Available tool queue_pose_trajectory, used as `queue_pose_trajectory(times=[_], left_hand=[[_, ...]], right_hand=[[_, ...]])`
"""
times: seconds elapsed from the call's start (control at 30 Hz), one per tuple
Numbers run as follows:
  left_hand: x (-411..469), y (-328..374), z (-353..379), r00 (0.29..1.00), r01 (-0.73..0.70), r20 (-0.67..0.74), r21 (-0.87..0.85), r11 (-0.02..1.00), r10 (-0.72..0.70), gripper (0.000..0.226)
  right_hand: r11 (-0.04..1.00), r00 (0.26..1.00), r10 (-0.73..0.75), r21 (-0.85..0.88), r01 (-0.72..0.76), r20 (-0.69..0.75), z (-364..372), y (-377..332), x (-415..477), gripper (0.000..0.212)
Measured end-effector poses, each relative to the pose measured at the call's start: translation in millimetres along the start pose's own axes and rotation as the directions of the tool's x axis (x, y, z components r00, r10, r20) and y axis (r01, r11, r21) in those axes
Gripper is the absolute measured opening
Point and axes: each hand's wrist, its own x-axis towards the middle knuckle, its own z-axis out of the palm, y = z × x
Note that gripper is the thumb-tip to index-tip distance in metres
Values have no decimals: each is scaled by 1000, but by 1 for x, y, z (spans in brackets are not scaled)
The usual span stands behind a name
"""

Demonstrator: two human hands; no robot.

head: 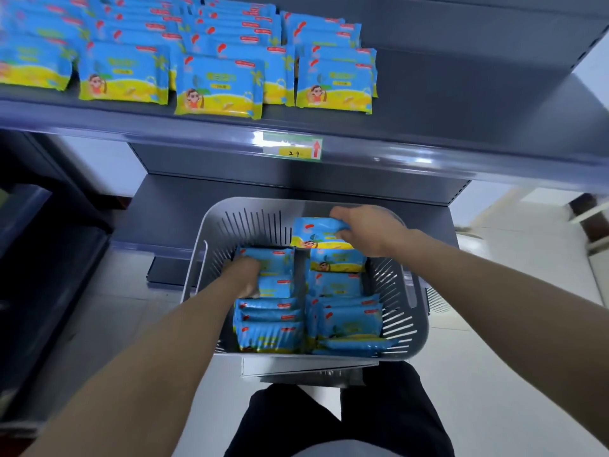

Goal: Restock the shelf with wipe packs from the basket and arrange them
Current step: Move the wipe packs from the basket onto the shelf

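A grey slotted basket (400, 319) stands below the shelf with several blue-and-yellow wipe packs in two columns. My right hand (369, 230) grips the top edge of one wipe pack (316, 234), raised at the far right of the basket. My left hand (244, 275) reaches into the left column, its fingers curled around a pack (275, 263) there. The grey shelf (428, 103) above carries several rows of the same packs (219, 89) on its left and middle; its right part is bare.
A price label (293, 149) with a red arrow sits on the shelf's front rail. A lower shelf (171, 212) lies behind the basket. Dark shelving stands at the left, pale floor tiles at the right. My dark-trousered legs show at the bottom.
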Motion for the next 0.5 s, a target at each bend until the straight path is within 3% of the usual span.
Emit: queue_pose_trajectory(times=[0.13, 0.27, 0.4, 0.5], left_hand=[[-17, 2, -39, 968, -107, -238, -93, 990, 82, 35], [-44, 8, -95, 896, -230, -417, -132, 964, 157, 19], [-75, 22, -158, 804, -337, -557, -140, 931, 207, 18], [-90, 36, -203, 747, -399, -624, -146, 905, 229, 12]], right_hand=[[998, 996, 24, 54, -19, -92, -17, 1, -1, 20], [998, 958, 9, 56, 7, -285, -51, 6, -1, 21], [998, 884, 13, 62, 19, -467, -103, 24, 2, 29], [997, 875, 50, 73, -17, -482, -140, 48, 15, 38]])
